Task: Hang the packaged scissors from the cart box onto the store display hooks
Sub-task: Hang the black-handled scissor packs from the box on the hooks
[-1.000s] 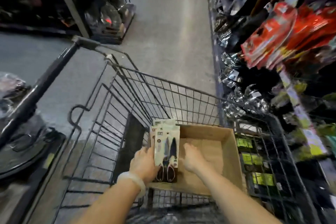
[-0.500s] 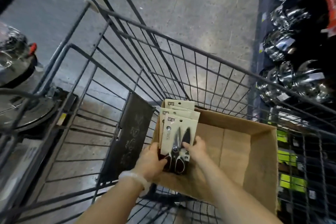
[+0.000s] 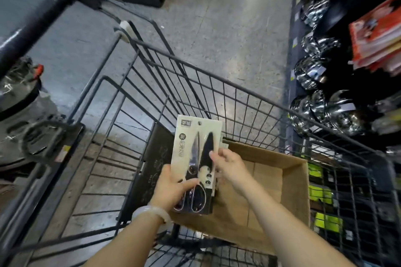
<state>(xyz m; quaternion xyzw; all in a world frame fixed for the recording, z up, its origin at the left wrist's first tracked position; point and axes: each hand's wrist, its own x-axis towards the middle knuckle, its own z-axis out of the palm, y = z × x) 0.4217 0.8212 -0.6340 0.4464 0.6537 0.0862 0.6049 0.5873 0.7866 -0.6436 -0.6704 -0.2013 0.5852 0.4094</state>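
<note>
A stack of packaged scissors (image 3: 195,136) on pale cards with black handles is raised above the brown cardboard box (image 3: 288,182) in the wire cart (image 3: 217,84). My left hand (image 3: 171,188) grips the stack's lower left edge, thumb across the front by the handles. My right hand (image 3: 227,165) holds the right edge, thumb on the front card and fingers behind. How many packs are in the stack cannot be told. No display hooks for scissors are plainly visible.
Shelving on the right carries shiny steel bowls (image 3: 314,73) and red packaged goods (image 3: 377,34). Steel pots (image 3: 19,97) stand low on the left. A grey concrete aisle floor (image 3: 227,17) runs ahead of the cart.
Both hands have lifted the stack of scissor packs up out of the box, and the view has tilted down and closer to the cart.
</note>
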